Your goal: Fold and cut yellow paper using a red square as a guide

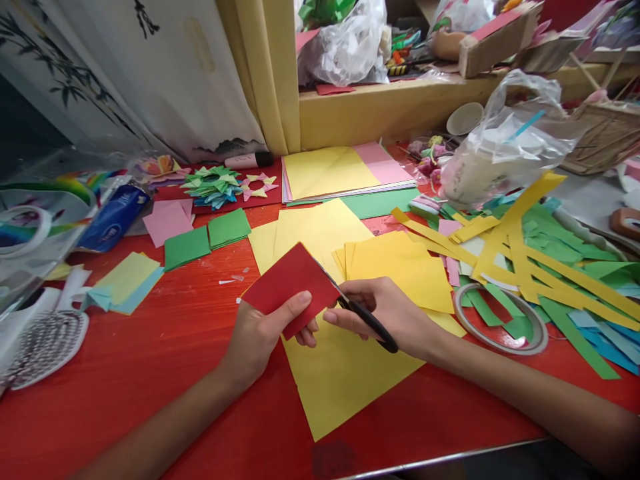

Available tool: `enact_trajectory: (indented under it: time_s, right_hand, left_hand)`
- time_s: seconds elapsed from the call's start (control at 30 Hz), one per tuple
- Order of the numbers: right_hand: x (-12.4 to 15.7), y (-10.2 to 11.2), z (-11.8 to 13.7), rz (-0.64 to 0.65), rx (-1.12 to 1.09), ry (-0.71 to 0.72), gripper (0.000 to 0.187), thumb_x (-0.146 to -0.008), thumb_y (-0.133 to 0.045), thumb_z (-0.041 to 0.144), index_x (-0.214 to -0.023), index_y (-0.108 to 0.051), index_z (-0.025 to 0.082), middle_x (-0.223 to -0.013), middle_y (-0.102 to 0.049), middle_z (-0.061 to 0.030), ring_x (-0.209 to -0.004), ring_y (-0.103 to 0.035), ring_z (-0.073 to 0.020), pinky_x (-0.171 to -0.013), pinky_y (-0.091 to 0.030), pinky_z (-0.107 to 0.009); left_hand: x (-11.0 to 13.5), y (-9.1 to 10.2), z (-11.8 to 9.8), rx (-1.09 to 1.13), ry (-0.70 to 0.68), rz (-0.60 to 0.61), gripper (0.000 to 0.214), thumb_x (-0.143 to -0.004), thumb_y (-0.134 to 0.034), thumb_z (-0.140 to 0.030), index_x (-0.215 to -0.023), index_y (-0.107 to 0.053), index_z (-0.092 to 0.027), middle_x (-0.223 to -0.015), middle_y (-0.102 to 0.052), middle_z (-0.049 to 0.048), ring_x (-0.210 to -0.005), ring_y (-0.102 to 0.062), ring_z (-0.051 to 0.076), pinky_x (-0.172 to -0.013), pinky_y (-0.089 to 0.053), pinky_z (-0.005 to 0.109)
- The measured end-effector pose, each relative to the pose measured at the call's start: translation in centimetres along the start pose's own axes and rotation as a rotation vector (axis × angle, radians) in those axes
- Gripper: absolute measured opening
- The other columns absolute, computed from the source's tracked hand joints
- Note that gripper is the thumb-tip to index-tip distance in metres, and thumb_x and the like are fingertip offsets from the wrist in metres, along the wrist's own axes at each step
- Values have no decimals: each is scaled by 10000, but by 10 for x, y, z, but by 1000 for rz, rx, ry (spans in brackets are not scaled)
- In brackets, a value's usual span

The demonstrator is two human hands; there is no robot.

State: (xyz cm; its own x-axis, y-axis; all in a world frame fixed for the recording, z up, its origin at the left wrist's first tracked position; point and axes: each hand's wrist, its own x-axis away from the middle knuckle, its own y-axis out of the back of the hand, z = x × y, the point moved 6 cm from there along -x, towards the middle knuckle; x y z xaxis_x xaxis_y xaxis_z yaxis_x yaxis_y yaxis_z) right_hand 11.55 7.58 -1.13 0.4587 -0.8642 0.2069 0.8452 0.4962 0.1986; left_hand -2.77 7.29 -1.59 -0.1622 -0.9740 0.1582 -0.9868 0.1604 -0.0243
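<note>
Red tabletop [165, 350] spreads beneath both hands. The left hand's [267, 330] thumb presses red paper [293, 283] against its fingers, leaving no gap; the right hand's [385, 310] fingers curl around black scissors [370, 320], blades at the paper's right edge. Under them lies a yellow sheet [345, 393]; rightward, a tape roll [541, 332] and yellow strips [520, 223]; leftward, green squares [187, 250].

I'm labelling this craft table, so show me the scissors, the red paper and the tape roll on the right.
Scissors [374, 323]: head view, on the black handle.
Red paper [296, 277]: head view, middle of its upper face.
Tape roll [539, 331]: head view, right side of its ring.
</note>
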Motion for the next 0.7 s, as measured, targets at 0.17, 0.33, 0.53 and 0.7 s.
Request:
enact_trajectory:
  time_s: [0.17,0.33,0.53,0.7]
  right_hand:
    - [2,0,1,-18,13,21,356,-721,-605,439,-571,-409,182,-473,-308,68,-437,-316,-68,-405,-213,-222]
    - [-1,-2,-1,3,-48,-10,337,-703,-614,462,-606,-455,182,-492,-336,67,-450,-331,-73,-414,-232,-223]
    - [0,-1,0,-12,-19,-2,358,-696,-629,439,-584,-404,185,-489,-313,71,-453,-311,-69,-412,-217,-221]
    - [1,-1,1,-34,-11,36,374,-708,-620,434,-570,-374,188,-485,-305,72,-443,-320,-68,-413,-216,-222]
  left_hand:
    - [-1,-1,0,-8,-2,3,265,-765,-564,-276,-529,-615,-166,-507,-617,2,-429,-575,130,-442,-486,242]
    - [-2,-1,1,-11,3,5,268,-769,-557,-279,-529,-611,-172,-509,-615,-4,-424,-570,127,-441,-487,244]
    - [0,-3,2,2,11,48,259,-770,-559,-272,-546,-623,-158,-516,-615,4,-426,-573,129,-439,-487,243]
    - [1,-3,1,32,12,54,246,-773,-563,-272,-564,-625,-156,-520,-614,0,-423,-570,124,-435,-483,239]
